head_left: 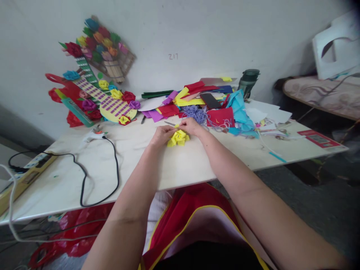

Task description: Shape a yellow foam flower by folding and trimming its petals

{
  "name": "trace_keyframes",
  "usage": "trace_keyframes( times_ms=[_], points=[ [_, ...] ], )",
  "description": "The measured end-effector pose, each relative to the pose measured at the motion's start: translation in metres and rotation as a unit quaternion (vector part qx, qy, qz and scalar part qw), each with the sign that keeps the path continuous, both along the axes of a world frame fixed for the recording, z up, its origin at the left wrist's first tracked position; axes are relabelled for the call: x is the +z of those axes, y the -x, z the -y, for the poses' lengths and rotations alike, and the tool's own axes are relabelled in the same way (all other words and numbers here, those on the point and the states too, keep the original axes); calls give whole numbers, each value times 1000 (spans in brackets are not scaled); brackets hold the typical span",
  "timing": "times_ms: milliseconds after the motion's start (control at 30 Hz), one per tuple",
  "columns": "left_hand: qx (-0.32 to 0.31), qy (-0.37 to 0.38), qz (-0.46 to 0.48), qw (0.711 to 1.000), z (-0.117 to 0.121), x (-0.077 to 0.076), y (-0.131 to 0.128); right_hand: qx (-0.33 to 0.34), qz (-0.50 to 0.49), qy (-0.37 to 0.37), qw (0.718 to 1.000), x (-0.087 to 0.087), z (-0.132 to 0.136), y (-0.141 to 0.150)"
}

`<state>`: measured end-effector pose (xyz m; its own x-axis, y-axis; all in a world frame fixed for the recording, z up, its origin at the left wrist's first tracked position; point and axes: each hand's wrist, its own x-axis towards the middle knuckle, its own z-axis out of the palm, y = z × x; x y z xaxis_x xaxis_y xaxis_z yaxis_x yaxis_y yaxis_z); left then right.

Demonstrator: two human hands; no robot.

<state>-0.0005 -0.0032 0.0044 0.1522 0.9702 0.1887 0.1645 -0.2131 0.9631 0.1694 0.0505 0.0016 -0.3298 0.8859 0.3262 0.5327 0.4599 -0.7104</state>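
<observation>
A yellow paper flower (pixel 179 138) with ruffled petals is just above the white table, between my two hands. My left hand (pixel 164 135) pinches its upper left side. From the right, my right hand (pixel 190 126) has its fingers closed on the flower's upper edge. Beyond the fingertips a pair of scissors (pixel 169 123) lies partly hidden, with a pointed blade showing. Tangled purple yarn (pixel 194 113) lies right behind my right hand.
Left on the table (pixel 140 168) are a white glue gun (pixel 95 135) with a black cord and a power strip (pixel 26 179). Paper-flower decorations (pixel 118 108) lean on the wall. Coloured paper (pixel 168 111), a phone (pixel 210 101) and a dark bottle (pixel 249 82) stand at the back.
</observation>
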Motion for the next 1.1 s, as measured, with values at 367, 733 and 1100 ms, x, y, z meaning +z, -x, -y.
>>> trace_keyframes(
  times_ms=[367, 733, 1100],
  points=[
    [-9, 3, -19, 1000, 1, 2, -1, -16, 38, 3, 999, -1, -2, 1],
    [-9, 25, -21, 999, 1, 0, 5, -16, 41, -8, 999, 0, -1, -1],
    [12, 30, 7, 999, 2, 4, 11, 112, -19, 101, 988, 17, 18, -16]
  ],
)
